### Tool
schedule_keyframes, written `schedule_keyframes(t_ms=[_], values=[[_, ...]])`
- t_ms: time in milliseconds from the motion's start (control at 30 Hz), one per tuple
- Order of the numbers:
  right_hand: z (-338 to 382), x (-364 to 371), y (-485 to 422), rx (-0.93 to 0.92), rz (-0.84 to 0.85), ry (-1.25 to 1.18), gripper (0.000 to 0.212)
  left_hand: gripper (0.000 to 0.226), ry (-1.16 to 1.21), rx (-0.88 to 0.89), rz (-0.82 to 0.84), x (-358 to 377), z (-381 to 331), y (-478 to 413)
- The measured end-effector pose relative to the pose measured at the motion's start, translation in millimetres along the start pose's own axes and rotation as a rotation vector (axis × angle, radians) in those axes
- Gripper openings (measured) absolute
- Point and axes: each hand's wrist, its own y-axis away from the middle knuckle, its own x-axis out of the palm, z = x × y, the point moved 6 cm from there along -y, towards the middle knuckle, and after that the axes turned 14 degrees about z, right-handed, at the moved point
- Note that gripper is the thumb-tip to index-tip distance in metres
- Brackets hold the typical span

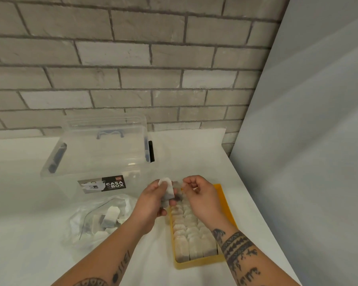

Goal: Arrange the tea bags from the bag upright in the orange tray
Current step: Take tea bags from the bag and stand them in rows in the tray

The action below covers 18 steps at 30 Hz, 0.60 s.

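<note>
Far left, on the white table (29, 254): a clear plastic bag (81, 223), lying open, with loose tea bags (112, 216) heaped inside. Behind it, nearer the brick wall (132, 58), a clear storage box (103, 149) with a "CASA BOX" label. Mid-frame, the left hand (151, 201), fingers and thumb curled round one tea bag (167, 187), lifted just above the tray's far end. Just beside it, the right hand (201, 195), thumb and forefinger pinched together on a small pale piece (177, 184), too blurred to identify; other fingers curled. Below both hands, the orange tray (198, 264), packed with upright tea bags in rows (191, 244). Far right, a grey panel (308, 141).
</note>
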Motion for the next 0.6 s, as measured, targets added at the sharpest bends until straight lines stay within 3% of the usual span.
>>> schedule_keyframes(t_ms=[100, 367, 500, 600], values=[[5, 10, 2, 0.002, 0.054, 0.018, 0.008, 0.026, -0.017, 0.013, 0.013, 3, 0, -1], [10, 2, -6, -0.029, -0.026, -0.008, 0.006, 0.011, -0.071, 0.087, -0.029, 2, -17, 0], [16, -5, -12, -0.050, 0.044, -0.009, 0.009, 0.008, -0.099, 0.134, -0.054, -2, -26, -2], [17, -9, -18, -0.048, 0.086, 0.070, 0.025, 0.009, -0.110, 0.159, -0.064, 0, -32, -3]])
